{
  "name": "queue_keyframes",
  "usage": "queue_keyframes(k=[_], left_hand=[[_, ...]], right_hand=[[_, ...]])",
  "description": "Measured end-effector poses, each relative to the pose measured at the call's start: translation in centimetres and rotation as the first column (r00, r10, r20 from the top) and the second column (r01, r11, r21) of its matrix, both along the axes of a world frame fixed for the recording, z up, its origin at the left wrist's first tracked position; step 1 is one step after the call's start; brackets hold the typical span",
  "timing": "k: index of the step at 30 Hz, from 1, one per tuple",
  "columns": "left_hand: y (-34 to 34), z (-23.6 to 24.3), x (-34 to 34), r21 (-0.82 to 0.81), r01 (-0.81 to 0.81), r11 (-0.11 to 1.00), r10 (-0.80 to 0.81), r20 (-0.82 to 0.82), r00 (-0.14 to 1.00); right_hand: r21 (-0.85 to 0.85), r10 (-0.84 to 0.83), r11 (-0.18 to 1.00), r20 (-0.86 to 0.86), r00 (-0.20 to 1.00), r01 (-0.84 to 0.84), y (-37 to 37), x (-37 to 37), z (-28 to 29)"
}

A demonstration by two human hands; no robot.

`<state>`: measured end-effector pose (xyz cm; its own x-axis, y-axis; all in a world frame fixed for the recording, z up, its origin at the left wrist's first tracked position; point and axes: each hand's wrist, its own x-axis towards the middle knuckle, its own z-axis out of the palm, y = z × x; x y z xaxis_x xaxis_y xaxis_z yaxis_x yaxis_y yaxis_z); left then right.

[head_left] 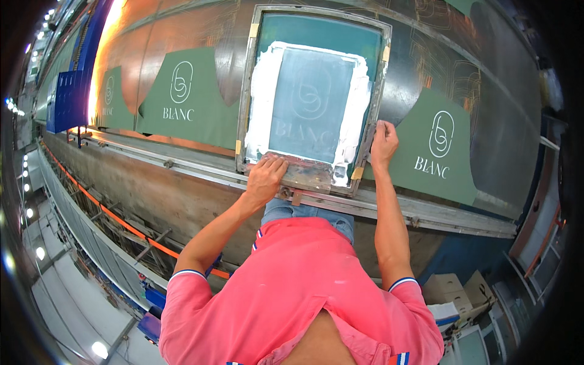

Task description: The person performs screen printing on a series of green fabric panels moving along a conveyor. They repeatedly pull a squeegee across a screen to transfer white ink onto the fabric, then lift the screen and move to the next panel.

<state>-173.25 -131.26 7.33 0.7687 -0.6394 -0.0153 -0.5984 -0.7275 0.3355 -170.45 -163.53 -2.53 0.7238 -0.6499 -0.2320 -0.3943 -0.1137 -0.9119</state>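
A screen-printing frame (247, 97) lies on the long table before me, its mesh showing a pale oval emblem with lettering. Thick white ink (266, 91) borders the design on the left, right and top. Across the frame's near end rests a worn, stained squeegee (307, 176). My left hand (266, 178) has its fingers closed over the squeegee's left end. At the frame's right side, my right hand (384, 146) pinches the edge with curled fingers. Green fabric pieces with white prints lie to the left (210, 109) and to the right (453, 173) of the frame.
A metal rail (438, 218) runs along the table's near edge. Farther left sit another printed green piece (120, 100), a blue metal box (66, 100) and a bright orange glow. Cardboard boxes (447, 289) stand low on the right.
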Motion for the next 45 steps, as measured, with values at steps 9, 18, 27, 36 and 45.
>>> queue_keyframes(k=[9, 18, 27, 36, 45], left_hand=[[-1.3, -3.0, 7.8, 0.330, 0.080, 0.940, 0.078, -0.439, 0.895], [-4.5, -4.8, 18.5, 0.468, 0.463, 0.753, 0.300, -0.870, 0.391], [-7.8, -0.2, 29.6, 0.298, 0.016, 0.955, 0.038, -0.174, 0.984], [-5.6, -2.7, 24.7, 0.081, -0.012, 0.997, 0.013, -0.018, 1.000], [1.0, -0.9, 4.6, 0.020, -0.007, 1.000, 0.010, -0.138, 0.990]], right_hand=[[-0.320, 0.013, 0.946, -0.100, 0.995, -0.044, 1.5, 1.5, 0.4], [-0.615, 0.057, 0.767, -0.219, 0.974, -0.183, 1.0, 2.8, 0.5], [-0.484, 0.728, 0.120, -0.551, 0.408, -0.867, 4.0, 19.9, 10.6], [-0.589, 0.708, 0.172, -0.484, 0.515, -0.790, 6.9, 16.7, 6.5], [-0.529, 0.756, 0.282, -0.390, 0.525, -0.800, 13.8, -4.3, 8.0]])
